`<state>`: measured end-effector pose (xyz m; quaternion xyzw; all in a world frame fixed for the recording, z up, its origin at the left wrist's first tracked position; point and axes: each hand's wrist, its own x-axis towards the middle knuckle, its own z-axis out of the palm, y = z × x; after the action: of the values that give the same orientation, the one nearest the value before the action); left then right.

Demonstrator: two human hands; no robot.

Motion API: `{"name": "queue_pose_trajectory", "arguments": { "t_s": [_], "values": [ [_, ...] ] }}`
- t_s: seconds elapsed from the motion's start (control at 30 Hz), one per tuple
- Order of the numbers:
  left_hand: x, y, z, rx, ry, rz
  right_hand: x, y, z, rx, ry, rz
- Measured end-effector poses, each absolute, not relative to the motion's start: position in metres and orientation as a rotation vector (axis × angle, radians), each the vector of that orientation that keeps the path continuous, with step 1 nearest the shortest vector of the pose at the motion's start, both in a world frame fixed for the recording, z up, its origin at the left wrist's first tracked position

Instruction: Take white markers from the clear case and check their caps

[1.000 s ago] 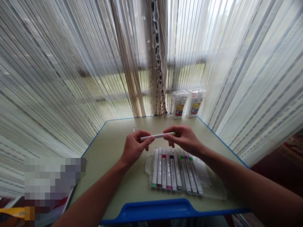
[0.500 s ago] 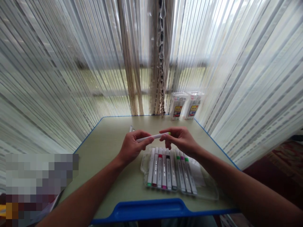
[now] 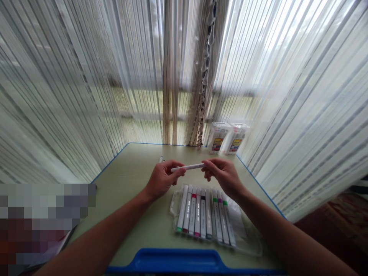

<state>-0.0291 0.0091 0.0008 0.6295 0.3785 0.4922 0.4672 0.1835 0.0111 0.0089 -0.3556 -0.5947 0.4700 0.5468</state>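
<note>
A white marker [image 3: 192, 166] is held level in the air between my two hands. My left hand [image 3: 163, 178] pinches its left end with thumb and fingers. At the other end, my right hand [image 3: 220, 170] has closed its fingertips over the tip, so the green end is hidden. Below the hands, a clear plastic case [image 3: 176, 207] lies open on the table, holding several white markers [image 3: 198, 214] in a row, with green, red, pink, black and purple bands or ends. Just behind my left hand, another marker [image 3: 161, 158] partly shows.
Two clear boxes of markers [image 3: 217, 140] stand at the far right corner of the pale green table [image 3: 129, 214]. The table has a blue rim and a raised blue ledge [image 3: 179, 258] at the front. String curtains [image 3: 138, 69] hang behind and on both sides.
My right fingers have closed over the marker's green end, which showed before. My left hand still holds the other end. The whole view has shifted slightly.
</note>
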Motion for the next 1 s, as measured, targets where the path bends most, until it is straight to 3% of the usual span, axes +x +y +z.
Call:
{"name": "queue_pose_trajectory", "arguments": {
  "t_s": [0.33, 1.0],
  "values": [
    [-0.032, 0.01, -0.005, 1.646, 0.936, 1.273, 0.186, 0.019, 0.003, -0.854, -1.206, 1.31],
    [-0.037, 0.006, 0.006, 1.349, 0.683, 1.148, 0.187, 0.02, 0.008, -0.742, -1.116, 1.377]
  ]
}}
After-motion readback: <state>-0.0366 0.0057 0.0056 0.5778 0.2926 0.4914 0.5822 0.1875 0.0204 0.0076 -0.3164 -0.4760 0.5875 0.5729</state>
